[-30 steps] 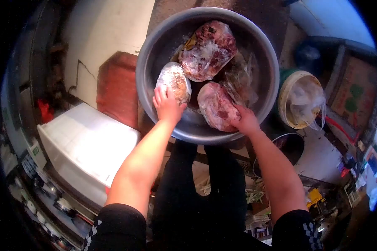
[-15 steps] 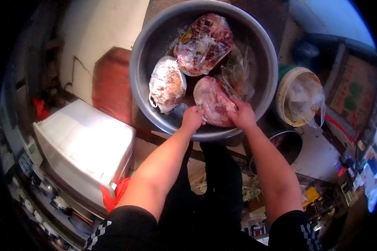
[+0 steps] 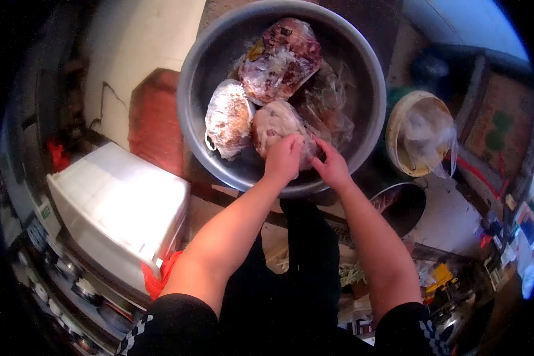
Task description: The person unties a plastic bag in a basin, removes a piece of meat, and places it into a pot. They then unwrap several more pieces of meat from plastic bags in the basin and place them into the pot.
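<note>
A large metal basin [image 3: 191,127] is in front of me. At its near side lies a pale pink piece of meat [image 3: 273,123]. My left hand [image 3: 285,157] presses on its near part with fingers drawn together in a pinch. Beside the meat's right edge is my right hand [image 3: 333,169], thumb and index finger apart, the tips at the meat. Behind it sits a dark red, frosted piece of meat in plastic wrap [image 3: 282,62]. A frosty white-and-brown wrapped piece [image 3: 228,118] lies on the left. Crumpled clear plastic [image 3: 329,107] is on the basin's right.
A white plastic box [image 3: 121,199] stands at the left, with a red bag [image 3: 160,274] by its near corner. To the right are a bucket [image 3: 393,133] holding clear plastic bags and a dark round pan [image 3: 406,207]. A reddish board [image 3: 154,115] lies left of the basin.
The near piece of meat has turned over, its paler side now up, and shifted left. My left hand has moved onto its top; my right hand's fingers have spread from its edge.
</note>
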`<move>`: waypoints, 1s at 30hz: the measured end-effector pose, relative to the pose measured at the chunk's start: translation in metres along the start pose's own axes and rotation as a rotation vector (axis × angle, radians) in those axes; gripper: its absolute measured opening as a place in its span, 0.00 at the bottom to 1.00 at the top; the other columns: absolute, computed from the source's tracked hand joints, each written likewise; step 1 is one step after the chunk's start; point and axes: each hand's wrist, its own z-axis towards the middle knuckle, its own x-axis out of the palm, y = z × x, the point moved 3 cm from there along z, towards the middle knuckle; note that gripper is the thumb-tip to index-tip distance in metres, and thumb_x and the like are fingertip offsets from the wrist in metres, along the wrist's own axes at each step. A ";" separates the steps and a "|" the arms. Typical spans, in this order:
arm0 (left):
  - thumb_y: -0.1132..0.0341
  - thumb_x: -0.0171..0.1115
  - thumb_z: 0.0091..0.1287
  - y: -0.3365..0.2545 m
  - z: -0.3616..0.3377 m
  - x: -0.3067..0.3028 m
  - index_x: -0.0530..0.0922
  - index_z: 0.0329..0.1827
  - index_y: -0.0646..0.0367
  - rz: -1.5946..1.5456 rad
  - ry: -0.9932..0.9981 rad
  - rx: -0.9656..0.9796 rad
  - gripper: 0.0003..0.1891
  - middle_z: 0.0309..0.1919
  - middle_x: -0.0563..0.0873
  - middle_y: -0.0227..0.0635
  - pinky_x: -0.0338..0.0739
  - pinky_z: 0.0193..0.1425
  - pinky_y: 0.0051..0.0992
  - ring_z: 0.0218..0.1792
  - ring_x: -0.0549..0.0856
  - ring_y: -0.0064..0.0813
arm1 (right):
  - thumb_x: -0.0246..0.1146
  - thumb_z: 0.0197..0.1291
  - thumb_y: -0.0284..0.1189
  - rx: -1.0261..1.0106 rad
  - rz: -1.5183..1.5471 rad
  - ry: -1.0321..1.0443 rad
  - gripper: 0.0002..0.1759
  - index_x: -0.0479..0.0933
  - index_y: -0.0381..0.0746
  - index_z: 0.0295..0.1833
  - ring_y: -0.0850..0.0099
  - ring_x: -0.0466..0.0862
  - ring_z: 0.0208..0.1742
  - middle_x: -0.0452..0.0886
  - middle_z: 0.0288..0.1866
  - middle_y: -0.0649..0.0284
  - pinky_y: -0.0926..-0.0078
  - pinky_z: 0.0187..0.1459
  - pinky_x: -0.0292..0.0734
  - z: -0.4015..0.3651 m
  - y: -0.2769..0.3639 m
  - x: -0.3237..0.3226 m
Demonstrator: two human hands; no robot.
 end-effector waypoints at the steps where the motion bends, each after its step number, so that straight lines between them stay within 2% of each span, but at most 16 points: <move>1: 0.63 0.53 0.72 0.005 -0.004 -0.006 0.79 0.41 0.64 -0.005 -0.134 0.076 0.12 0.30 0.86 0.46 0.79 0.43 0.34 0.33 0.86 0.39 | 0.63 0.59 0.32 0.043 -0.084 0.027 0.23 0.76 0.44 0.62 0.52 0.77 0.60 0.79 0.57 0.50 0.61 0.61 0.71 0.003 0.001 0.001; 5: 0.61 0.55 0.71 0.020 -0.024 -0.029 0.80 0.40 0.65 0.148 -0.258 -0.124 0.14 0.32 0.86 0.49 0.78 0.43 0.34 0.35 0.86 0.40 | 0.67 0.58 0.33 0.127 -0.188 0.006 0.25 0.76 0.44 0.62 0.50 0.77 0.57 0.80 0.54 0.48 0.59 0.58 0.72 0.006 -0.006 0.009; 7: 0.58 0.57 0.69 0.024 -0.037 -0.028 0.81 0.38 0.64 0.266 -0.063 -0.391 0.15 0.32 0.86 0.48 0.77 0.43 0.37 0.37 0.86 0.43 | 0.67 0.57 0.33 0.100 -0.184 -0.036 0.25 0.76 0.42 0.61 0.51 0.78 0.56 0.80 0.53 0.47 0.59 0.57 0.73 0.004 -0.007 0.011; 8: 0.58 0.57 0.69 0.029 -0.041 -0.025 0.81 0.38 0.64 0.265 -0.064 -0.394 0.15 0.32 0.86 0.48 0.77 0.43 0.37 0.37 0.86 0.43 | 0.67 0.57 0.33 0.073 -0.179 -0.077 0.25 0.76 0.41 0.60 0.52 0.79 0.54 0.80 0.52 0.47 0.59 0.55 0.73 0.002 -0.002 0.012; 10: 0.57 0.55 0.70 0.042 -0.049 -0.006 0.80 0.38 0.64 -0.082 0.268 -0.412 0.16 0.33 0.85 0.50 0.76 0.43 0.41 0.38 0.84 0.50 | 0.68 0.56 0.33 0.159 -0.218 -0.167 0.23 0.77 0.39 0.57 0.53 0.80 0.51 0.81 0.49 0.47 0.59 0.53 0.74 -0.004 0.004 0.011; 11: 0.57 0.55 0.70 0.042 -0.054 -0.007 0.80 0.38 0.64 -0.084 0.267 -0.413 0.16 0.33 0.85 0.50 0.76 0.43 0.41 0.38 0.84 0.50 | 0.69 0.56 0.33 0.242 -0.259 -0.261 0.21 0.78 0.37 0.54 0.54 0.82 0.47 0.82 0.46 0.48 0.59 0.50 0.75 -0.008 0.007 0.008; 13: 0.57 0.53 0.71 0.035 -0.059 -0.012 0.79 0.38 0.64 0.209 0.135 -0.163 0.16 0.33 0.83 0.53 0.75 0.40 0.43 0.36 0.83 0.55 | 0.68 0.57 0.35 0.264 -0.171 -0.242 0.19 0.78 0.36 0.50 0.53 0.82 0.43 0.82 0.44 0.49 0.60 0.47 0.76 -0.022 0.008 0.012; 15: 0.58 0.53 0.71 0.021 -0.070 -0.018 0.79 0.38 0.63 0.185 0.153 -0.135 0.16 0.33 0.83 0.54 0.75 0.40 0.44 0.37 0.82 0.55 | 0.67 0.58 0.36 0.286 -0.081 -0.225 0.17 0.77 0.35 0.46 0.52 0.82 0.39 0.82 0.41 0.50 0.60 0.44 0.76 -0.035 0.001 0.022; 17: 0.58 0.52 0.71 0.003 -0.079 -0.020 0.78 0.39 0.63 0.161 0.176 -0.117 0.15 0.33 0.83 0.55 0.75 0.40 0.44 0.37 0.82 0.56 | 0.62 0.63 0.38 0.518 0.137 0.134 0.14 0.77 0.37 0.43 0.57 0.82 0.34 0.83 0.36 0.56 0.65 0.39 0.78 -0.051 -0.018 0.049; 18: 0.59 0.52 0.71 -0.005 -0.081 -0.021 0.78 0.39 0.63 0.120 0.163 -0.127 0.14 0.34 0.83 0.54 0.75 0.40 0.44 0.38 0.82 0.56 | 0.62 0.63 0.38 0.518 0.135 0.135 0.14 0.77 0.37 0.43 0.57 0.82 0.34 0.83 0.36 0.56 0.65 0.39 0.78 -0.054 0.002 0.048; 20: 0.59 0.53 0.71 -0.011 -0.079 -0.021 0.78 0.40 0.63 0.079 0.145 -0.129 0.14 0.34 0.82 0.54 0.75 0.41 0.43 0.39 0.82 0.55 | 0.57 0.66 0.42 0.836 1.053 0.128 0.16 0.78 0.39 0.42 0.68 0.82 0.30 0.83 0.31 0.61 0.71 0.33 0.76 -0.060 0.037 0.054; 24: 0.60 0.52 0.70 0.001 -0.065 -0.032 0.77 0.41 0.63 0.159 0.127 -0.123 0.13 0.33 0.82 0.54 0.75 0.42 0.42 0.39 0.82 0.53 | 0.56 0.67 0.45 0.619 0.895 0.039 0.17 0.78 0.41 0.43 0.76 0.80 0.26 0.82 0.29 0.65 0.76 0.27 0.71 -0.038 0.023 0.051; 26: 0.61 0.52 0.70 0.001 -0.049 -0.043 0.77 0.39 0.64 0.162 0.124 -0.142 0.13 0.32 0.82 0.52 0.74 0.41 0.39 0.36 0.82 0.50 | 0.54 0.68 0.48 0.696 0.700 0.085 0.21 0.77 0.40 0.44 0.75 0.77 0.21 0.82 0.27 0.65 0.77 0.22 0.67 -0.028 0.018 0.047; 27: 0.61 0.52 0.70 0.002 -0.042 -0.047 0.77 0.39 0.64 0.164 0.124 -0.141 0.13 0.32 0.82 0.52 0.74 0.41 0.39 0.36 0.82 0.50 | 0.54 0.68 0.48 0.694 0.702 0.085 0.21 0.77 0.40 0.44 0.75 0.77 0.21 0.82 0.27 0.65 0.77 0.22 0.67 -0.020 0.026 0.042; 29: 0.61 0.52 0.70 0.006 -0.033 -0.051 0.76 0.38 0.65 0.117 0.159 -0.116 0.13 0.31 0.82 0.51 0.74 0.41 0.38 0.34 0.81 0.47 | 0.54 0.68 0.48 0.906 0.675 0.296 0.20 0.78 0.40 0.42 0.75 0.77 0.21 0.82 0.26 0.64 0.77 0.21 0.66 -0.010 0.035 0.040; 30: 0.61 0.52 0.70 0.006 -0.030 -0.052 0.76 0.37 0.66 0.135 0.170 -0.052 0.14 0.31 0.82 0.50 0.74 0.42 0.36 0.33 0.81 0.45 | 0.54 0.68 0.48 0.908 0.678 0.296 0.20 0.78 0.40 0.42 0.75 0.77 0.21 0.82 0.26 0.64 0.77 0.21 0.66 -0.004 0.035 0.045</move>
